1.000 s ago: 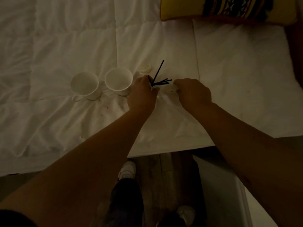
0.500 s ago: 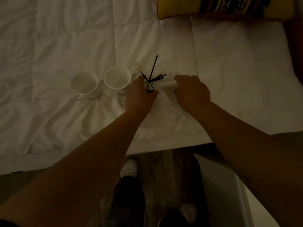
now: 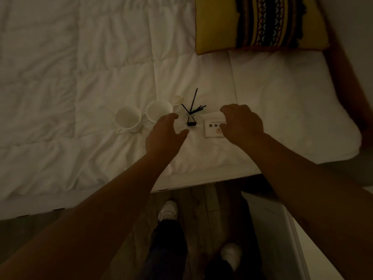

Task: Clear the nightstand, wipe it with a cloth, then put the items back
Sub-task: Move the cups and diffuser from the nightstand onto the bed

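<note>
Card (image 3: 212, 126) print too small, half-covered.

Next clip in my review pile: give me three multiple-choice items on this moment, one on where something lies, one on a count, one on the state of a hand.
1. Where does the reed diffuser stand?
A. on the floor
B. on the white bedding, between the mugs and the card
C. on the yellow cushion

2. How many white mugs are on the bed?
A. two
B. one
C. four

3. What is the left hand doing?
A. gripping a mug
B. pinching the card
C. open beside the diffuser, holding nothing

Key:
1 B: it sits upright on the bedding, right of the nearer mug, left of the printed card.
2 A: a second mug stands beside the first.
3 C: its fingers are spread with a gap to the diffuser; the right hand rests over the card.
</note>
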A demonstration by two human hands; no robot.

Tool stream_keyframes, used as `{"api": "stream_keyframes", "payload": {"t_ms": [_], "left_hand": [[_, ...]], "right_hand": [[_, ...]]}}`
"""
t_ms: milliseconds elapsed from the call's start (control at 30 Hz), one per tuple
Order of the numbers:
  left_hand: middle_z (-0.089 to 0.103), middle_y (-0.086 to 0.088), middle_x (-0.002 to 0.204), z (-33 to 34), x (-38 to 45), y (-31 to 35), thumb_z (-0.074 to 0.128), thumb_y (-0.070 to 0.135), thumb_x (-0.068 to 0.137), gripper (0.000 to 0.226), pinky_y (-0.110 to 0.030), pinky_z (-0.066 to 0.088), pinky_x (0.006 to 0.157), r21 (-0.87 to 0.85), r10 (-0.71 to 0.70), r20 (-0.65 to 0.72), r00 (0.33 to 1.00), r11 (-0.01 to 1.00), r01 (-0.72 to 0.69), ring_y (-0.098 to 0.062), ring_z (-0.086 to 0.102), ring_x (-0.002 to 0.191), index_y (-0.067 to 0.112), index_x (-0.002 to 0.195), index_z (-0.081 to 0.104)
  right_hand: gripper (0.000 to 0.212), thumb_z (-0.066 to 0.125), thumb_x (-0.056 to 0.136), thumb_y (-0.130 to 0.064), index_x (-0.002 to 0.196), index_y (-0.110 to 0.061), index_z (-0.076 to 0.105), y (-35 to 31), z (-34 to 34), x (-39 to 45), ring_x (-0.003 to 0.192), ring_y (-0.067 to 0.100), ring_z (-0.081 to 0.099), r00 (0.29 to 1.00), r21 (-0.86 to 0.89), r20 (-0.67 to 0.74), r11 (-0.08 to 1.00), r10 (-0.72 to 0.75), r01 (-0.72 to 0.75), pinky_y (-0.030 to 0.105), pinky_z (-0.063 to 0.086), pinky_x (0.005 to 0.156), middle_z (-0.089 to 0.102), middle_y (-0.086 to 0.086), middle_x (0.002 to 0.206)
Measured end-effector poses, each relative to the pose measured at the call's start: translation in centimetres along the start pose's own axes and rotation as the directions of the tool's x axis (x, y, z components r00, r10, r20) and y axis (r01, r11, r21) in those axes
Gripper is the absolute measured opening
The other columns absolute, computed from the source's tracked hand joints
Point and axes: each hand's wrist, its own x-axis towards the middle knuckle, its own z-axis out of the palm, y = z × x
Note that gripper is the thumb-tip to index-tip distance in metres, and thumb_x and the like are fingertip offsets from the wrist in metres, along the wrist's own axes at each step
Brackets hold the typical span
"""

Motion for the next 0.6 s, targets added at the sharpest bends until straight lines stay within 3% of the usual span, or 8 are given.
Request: {"api": "stream_keyframes", "payload": {"t_ms": [267, 433, 600], "left_hand": [[0.052, 0.001, 0.134, -7.9, -4.7, 0.7, 0.058, 0.056, 0.083, 0.059, -0.04, 0.048, 0.08, 0.13, 0.049, -0.153, 0.987, 0.991, -0.03, -0.022, 0.058, 0.111, 0.023, 0.131, 0.047], [0.038, -0.005, 0.148, -14.5, -10.2, -0.1, 0.052, 0.065, 0.082, 0.073, -0.052, 0.045, 0.093, 0.243, -0.02, -0.103, 0.994, 0.969, 0.045, -0.031, 0.045, 0.127, 0.026, 0.141, 0.035], [0.026, -0.007, 0.155, -21.6, -18.0, -2.2, 0.045, 0.072, 0.079, 0.08, -0.057, 0.037, 0.099, 0.305, -0.107, -0.195, 0.975, 0.938, 0.164, -0.033, 0.033, 0.137, 0.03, 0.144, 0.026]], "right_hand": [[0.044, 0.053, 0.092, -0.035, 0.132, -0.017, 0.048, -5.4, -5.6, -4.1, 0.117, 0.03, 0.047, 0.982, -0.003, -0.022, 0.982, -0.19, 0.19, 0.041, 0.043, 0.086, 0.053, 0.007, 0.13], [0.046, 0.056, 0.09, -0.038, 0.13, -0.017, 0.05, -10.4, -8.5, -8.4, 0.114, 0.03, 0.05, 0.941, -0.007, -0.008, 0.941, -0.338, 0.337, 0.044, 0.047, 0.088, 0.056, 0.007, 0.126], [0.053, 0.056, 0.088, -0.042, 0.134, -0.019, 0.045, -16.9, -11.4, -13.2, 0.119, 0.03, 0.049, 0.854, -0.058, 0.005, 0.853, -0.52, 0.519, 0.047, 0.045, 0.094, 0.053, 0.006, 0.133]]}}
